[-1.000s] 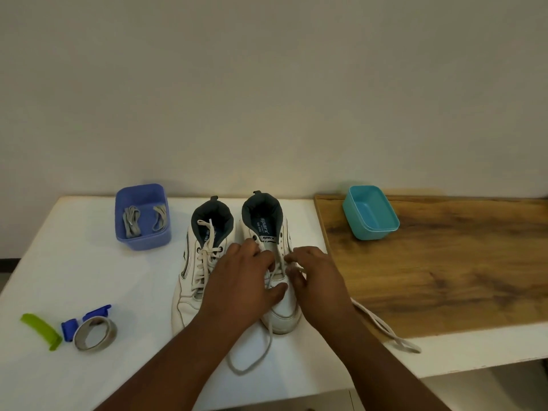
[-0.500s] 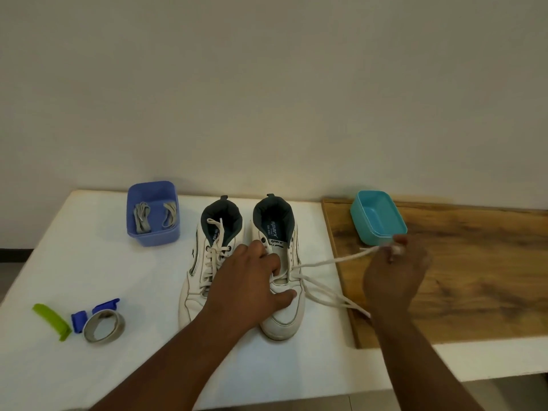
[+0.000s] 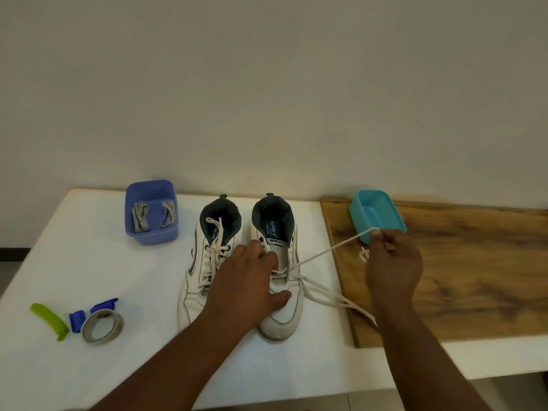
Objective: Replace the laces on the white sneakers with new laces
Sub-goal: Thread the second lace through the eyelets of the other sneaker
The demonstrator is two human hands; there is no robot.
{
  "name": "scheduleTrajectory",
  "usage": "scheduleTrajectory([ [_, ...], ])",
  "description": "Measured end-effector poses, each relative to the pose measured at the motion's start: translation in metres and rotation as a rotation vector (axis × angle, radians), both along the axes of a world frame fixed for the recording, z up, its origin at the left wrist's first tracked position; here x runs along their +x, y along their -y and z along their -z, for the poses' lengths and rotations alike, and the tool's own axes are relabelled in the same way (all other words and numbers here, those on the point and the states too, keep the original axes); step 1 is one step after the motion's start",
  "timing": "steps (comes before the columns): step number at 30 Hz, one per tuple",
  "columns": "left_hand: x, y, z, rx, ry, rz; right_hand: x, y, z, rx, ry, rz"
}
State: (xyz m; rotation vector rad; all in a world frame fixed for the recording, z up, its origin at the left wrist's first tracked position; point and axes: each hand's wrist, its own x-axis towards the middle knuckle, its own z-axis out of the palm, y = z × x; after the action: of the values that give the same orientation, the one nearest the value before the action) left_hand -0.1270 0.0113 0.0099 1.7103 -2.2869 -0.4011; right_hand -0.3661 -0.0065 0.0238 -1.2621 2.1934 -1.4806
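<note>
White lace (image 3: 329, 250) stretches taut from right sneaker (image 3: 281, 280) to pinching right hand (image 3: 391, 262)

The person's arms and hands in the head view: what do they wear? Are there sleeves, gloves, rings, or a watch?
Both forearms are bare as far as the frame shows; no sleeve is in view. The left hand and the right hand wear no gloves. No watch or bracelet shows on either wrist, and no ring shows on the visible fingers. Both hands show their backs, so the palms are hidden.
</note>
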Motion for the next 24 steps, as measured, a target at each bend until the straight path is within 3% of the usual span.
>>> scheduleTrajectory([
  [3,0.0,-0.001,0.0,0.008,-0.003,0.0,-0.006,0.001,0.007,-0.002,0.152,0.122],
  [8,0.0,-0.001,0.0,0.01,0.015,0.008,-0.014,0.008,-0.008,-0.21,0.508,0.429],
  [11,0.001,-0.002,0.001,0.018,0.019,0.007,-0.01,0.007,-0.003,-0.107,0.526,0.251],
  [13,0.001,-0.001,0.001,0.009,0.018,0.007,0.004,0.005,0.006,0.076,0.301,0.042],
  [16,0.001,-0.001,0.001,0.001,-0.006,0.009,0.02,0.002,0.007,0.172,-0.161,-0.231],
  [19,0.002,-0.002,0.001,0.003,-0.028,0.01,0.03,-0.007,0.001,0.637,-0.419,-0.626],
  [21,0.002,-0.002,0.001,0.01,-0.04,0.001,0.033,-0.013,0.006,0.866,-0.506,-0.695],
  [24,0.002,-0.002,0.0,0.016,-0.05,-0.008,0.029,-0.014,0.013,0.905,-0.58,-0.64],
])
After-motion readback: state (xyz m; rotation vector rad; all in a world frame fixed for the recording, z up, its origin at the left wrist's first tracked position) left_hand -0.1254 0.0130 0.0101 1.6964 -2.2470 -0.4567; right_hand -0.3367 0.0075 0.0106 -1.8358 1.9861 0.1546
